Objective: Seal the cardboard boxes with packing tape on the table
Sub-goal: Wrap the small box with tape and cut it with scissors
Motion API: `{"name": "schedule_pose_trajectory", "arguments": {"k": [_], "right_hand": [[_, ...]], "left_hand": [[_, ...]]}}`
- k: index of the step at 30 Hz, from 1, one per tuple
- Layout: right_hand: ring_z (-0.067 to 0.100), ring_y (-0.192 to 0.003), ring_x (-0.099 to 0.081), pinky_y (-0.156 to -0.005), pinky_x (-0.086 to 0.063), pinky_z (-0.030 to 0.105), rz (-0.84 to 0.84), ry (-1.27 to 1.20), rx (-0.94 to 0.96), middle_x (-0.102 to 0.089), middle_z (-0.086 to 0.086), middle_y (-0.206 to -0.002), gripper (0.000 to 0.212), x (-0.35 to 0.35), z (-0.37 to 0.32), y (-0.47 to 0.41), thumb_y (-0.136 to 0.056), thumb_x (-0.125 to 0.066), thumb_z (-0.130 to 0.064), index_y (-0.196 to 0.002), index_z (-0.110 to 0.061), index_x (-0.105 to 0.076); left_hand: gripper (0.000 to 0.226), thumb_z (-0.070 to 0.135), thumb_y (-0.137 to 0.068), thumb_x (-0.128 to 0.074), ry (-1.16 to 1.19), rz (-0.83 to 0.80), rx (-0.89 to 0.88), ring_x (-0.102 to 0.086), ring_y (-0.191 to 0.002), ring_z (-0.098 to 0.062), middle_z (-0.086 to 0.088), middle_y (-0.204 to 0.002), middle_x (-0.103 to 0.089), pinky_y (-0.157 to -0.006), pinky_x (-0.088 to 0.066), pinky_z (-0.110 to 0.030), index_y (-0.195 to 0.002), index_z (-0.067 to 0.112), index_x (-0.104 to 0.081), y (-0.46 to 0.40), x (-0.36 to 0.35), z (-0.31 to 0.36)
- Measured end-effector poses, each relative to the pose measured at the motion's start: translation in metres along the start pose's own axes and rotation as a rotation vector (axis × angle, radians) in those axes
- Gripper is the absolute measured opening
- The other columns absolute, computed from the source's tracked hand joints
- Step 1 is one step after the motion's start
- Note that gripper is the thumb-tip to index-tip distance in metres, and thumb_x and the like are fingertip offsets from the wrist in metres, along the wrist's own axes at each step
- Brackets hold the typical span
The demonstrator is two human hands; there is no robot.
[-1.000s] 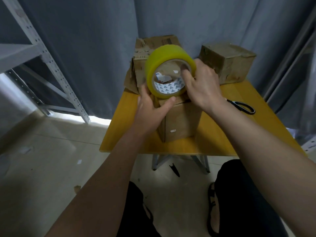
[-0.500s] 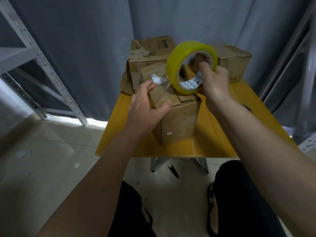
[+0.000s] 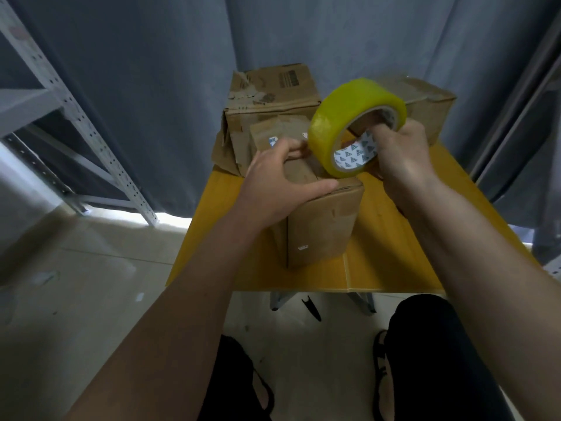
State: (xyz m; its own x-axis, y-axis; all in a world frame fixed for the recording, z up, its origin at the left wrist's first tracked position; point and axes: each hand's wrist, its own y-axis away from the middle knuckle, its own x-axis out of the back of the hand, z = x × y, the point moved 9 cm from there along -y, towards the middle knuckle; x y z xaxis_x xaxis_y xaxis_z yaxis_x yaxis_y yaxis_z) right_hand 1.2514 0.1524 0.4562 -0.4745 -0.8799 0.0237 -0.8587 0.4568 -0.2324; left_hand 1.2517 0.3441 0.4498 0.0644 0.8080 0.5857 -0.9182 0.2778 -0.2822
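Two bare hands work over the near cardboard box (image 3: 321,226), which stands on the yellow table (image 3: 391,253). The left hand (image 3: 273,183) lies palm-down on the box top, fingers fairly straight and reaching to the far edge, thumb stretched right along the near rim. The right hand (image 3: 400,156) grips the yellow tape roll (image 3: 343,123), fingers hooked through its core, holding it tilted just above the box's right side. Both forearms reach forward from the bottom corners
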Motion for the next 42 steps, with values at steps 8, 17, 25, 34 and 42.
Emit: {"name": "schedule_pose_trajectory", "arguments": {"k": [8,17,25,34,42], "right_hand": [[0.02,-0.079,-0.069,-0.072,-0.056,0.032,0.053,0.1,0.009,-0.064,0.015,-0.089,0.019,0.031,0.009,-0.009,-0.092,-0.049,-0.002,-0.082,-0.012,-0.062],[0.022,-0.085,-0.059,-0.072,-0.045,0.031,0.012,0.273,-0.192,-0.067,0.019,-0.099,0.01,0.046,0.086,-0.002,-0.091,-0.059,-0.011,-0.092,-0.004,-0.066],[0.031,-0.099,-0.066,-0.091,-0.054,0.048,-0.018,0.024,-0.409,-0.066,0.017,-0.111,0.047,0.038,0.106,-0.004,-0.081,-0.074,-0.017,-0.121,-0.001,-0.056],[0.033,-0.088,-0.067,-0.049,-0.058,0.041,-0.128,-0.142,-0.598,-0.064,0.018,-0.108,0.025,0.014,0.129,0.002,-0.092,-0.059,-0.003,-0.116,-0.005,-0.052],[0.015,-0.051,-0.066,-0.04,-0.052,0.028,-0.182,-0.108,-0.574,-0.064,0.013,-0.086,0.023,-0.013,0.124,0.001,-0.089,-0.066,-0.009,-0.106,-0.005,-0.052]], "left_hand": [[0.066,0.051,-0.071,-0.082,-0.071,-0.01,0.004,-0.047,-0.127,-0.012,0.017,-0.128,-0.059,-0.106,-0.041,-0.043,-0.127,0.028,-0.054,0.002,0.001,-0.004],[0.061,0.059,-0.071,-0.076,-0.165,0.035,-0.007,-0.042,-0.123,-0.006,0.022,-0.121,-0.056,-0.11,-0.035,-0.045,-0.122,0.033,-0.056,0.009,0.001,0.002],[0.048,0.072,-0.084,-0.048,-0.763,-0.056,-0.28,-0.048,-0.091,-0.016,0.005,-0.09,-0.056,-0.097,-0.036,-0.041,-0.085,0.025,-0.059,-0.029,-0.012,0.054],[0.045,0.055,-0.1,-0.029,-0.744,-0.348,-0.244,-0.047,-0.096,-0.019,0.004,-0.09,-0.052,-0.079,-0.03,-0.034,-0.086,0.023,-0.058,-0.046,-0.056,0.021],[0.07,0.086,-0.08,-0.025,-0.805,-0.362,0.0,-0.051,-0.087,-0.02,0.005,-0.087,-0.055,-0.073,-0.036,-0.037,-0.071,0.025,-0.06,-0.061,-0.052,-0.002]]}}
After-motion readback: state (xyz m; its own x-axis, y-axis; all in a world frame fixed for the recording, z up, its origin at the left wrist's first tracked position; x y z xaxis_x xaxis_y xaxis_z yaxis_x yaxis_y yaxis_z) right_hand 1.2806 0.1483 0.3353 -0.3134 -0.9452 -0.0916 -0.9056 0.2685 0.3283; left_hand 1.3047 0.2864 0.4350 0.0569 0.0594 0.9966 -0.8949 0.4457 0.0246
